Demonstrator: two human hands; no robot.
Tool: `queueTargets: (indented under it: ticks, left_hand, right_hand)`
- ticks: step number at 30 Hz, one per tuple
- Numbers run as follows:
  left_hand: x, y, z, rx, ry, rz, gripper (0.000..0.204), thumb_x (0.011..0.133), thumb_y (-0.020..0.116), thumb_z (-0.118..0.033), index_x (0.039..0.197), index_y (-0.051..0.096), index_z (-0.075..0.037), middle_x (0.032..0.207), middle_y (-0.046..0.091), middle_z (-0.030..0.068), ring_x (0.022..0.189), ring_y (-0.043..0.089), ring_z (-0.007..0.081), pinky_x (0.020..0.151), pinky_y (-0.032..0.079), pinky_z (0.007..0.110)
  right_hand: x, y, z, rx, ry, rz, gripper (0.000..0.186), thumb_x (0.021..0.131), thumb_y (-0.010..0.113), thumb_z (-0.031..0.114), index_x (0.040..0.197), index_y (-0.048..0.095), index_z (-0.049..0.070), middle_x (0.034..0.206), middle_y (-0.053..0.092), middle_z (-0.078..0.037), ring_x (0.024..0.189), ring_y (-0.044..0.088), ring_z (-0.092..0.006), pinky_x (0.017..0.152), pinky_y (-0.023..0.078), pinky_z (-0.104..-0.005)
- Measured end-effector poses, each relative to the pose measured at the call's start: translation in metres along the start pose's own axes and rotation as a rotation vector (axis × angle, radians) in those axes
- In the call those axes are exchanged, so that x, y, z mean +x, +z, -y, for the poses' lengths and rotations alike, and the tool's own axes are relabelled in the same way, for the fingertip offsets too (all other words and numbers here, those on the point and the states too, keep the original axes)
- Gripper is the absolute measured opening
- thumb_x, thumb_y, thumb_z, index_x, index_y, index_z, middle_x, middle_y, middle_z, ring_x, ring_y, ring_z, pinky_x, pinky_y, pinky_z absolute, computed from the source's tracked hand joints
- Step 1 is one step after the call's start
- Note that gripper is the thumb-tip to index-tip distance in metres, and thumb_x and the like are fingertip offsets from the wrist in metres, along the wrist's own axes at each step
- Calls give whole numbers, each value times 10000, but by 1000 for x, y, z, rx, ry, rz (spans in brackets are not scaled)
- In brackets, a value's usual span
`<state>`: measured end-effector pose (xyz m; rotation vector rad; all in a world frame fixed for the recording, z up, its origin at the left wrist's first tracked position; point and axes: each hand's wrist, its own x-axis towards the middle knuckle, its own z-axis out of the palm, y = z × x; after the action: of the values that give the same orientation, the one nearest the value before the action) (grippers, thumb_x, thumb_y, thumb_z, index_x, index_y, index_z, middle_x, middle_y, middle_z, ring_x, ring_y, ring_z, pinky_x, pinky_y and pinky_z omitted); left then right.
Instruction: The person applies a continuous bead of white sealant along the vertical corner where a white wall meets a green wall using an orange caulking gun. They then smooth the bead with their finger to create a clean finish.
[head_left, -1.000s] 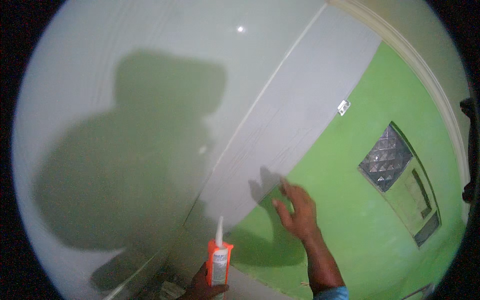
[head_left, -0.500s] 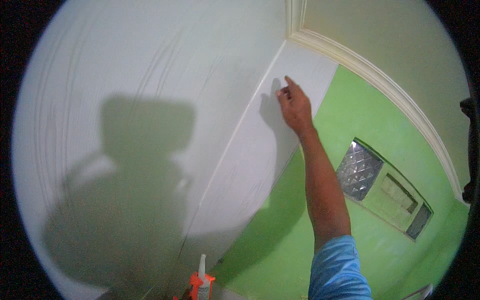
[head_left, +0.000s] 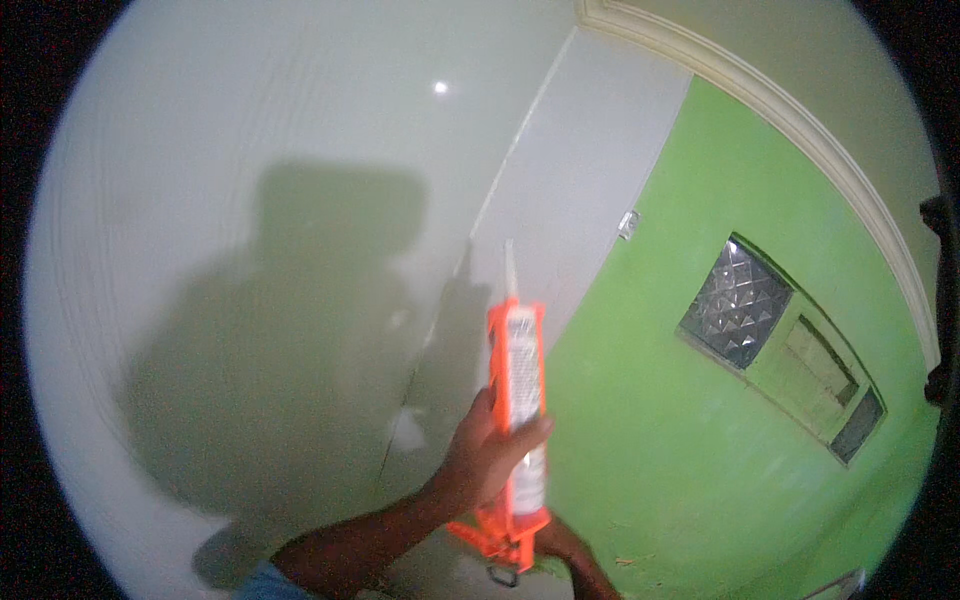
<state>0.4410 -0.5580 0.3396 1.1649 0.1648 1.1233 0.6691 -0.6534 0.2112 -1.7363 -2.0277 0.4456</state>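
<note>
An orange caulking gun (head_left: 497,360) loaded with a white sealant tube (head_left: 522,370) stands nearly upright before me, its pale nozzle (head_left: 510,270) aimed up at the wall. Wrapped round the barrel is my left hand (head_left: 485,450), the thumb lying across the tube. My right hand (head_left: 562,545) is at the gun's rear end, by the orange handle, its fingers mostly hidden behind the frame. Left of the nozzle, a whitish seam (head_left: 510,150) runs diagonally between two pale wall panels. Nozzle and seam appear apart in this view.
A green wall (head_left: 620,420) borders the narrow pale panel (head_left: 610,110) on the right. On it are a recess with patterned glass (head_left: 740,300) and a small silvery fitting (head_left: 628,225) at the panel edge. Cream moulding (head_left: 760,100) curves along the top. My shadow darkens the left panel.
My right hand, formerly raised against the narrow panel, has come down to the gun's rear. The caulking gun has risen from the lower edge into the middle, with my left hand round it.
</note>
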Motion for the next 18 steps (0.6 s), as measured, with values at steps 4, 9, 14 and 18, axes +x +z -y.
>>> queueTargets:
  ticks: [4,9,14,18]
  left_hand:
    - [53,47,-26,-110,91,69,261,1081,710,-259,1147,512,-104,924,514,-21,847,642,108,750,620,362]
    - [88,85,-38,-237,140,80,342,1076,716,-344,1102,470,-108,859,562,29,653,696,184,610,654,391]
    - [106,98,-53,-274,228,12,366,1063,728,-382,1091,491,-104,818,547,17,639,654,181,599,618,383]
    - [120,95,-67,-304,121,2,324,1054,741,-357,1049,524,-116,821,532,-2,669,582,146,633,564,370]
  right_hand:
    - [-35,57,18,462,-149,-184,935,890,876,376,1640,415,60,1707,408,-181,1570,402,-349,1280,324,-585]
    - [6,34,49,944,-465,-576,1116,800,941,307,1686,320,34,1748,344,-189,1622,315,-383,1304,283,-574]
    - [41,-30,68,1098,-512,-699,1087,775,916,258,1669,338,40,1689,408,-171,1576,372,-364,1291,294,-562]
    - [55,-54,94,1165,-612,-602,1058,764,882,213,1659,346,32,1700,395,-176,1580,367,-377,1299,278,-567]
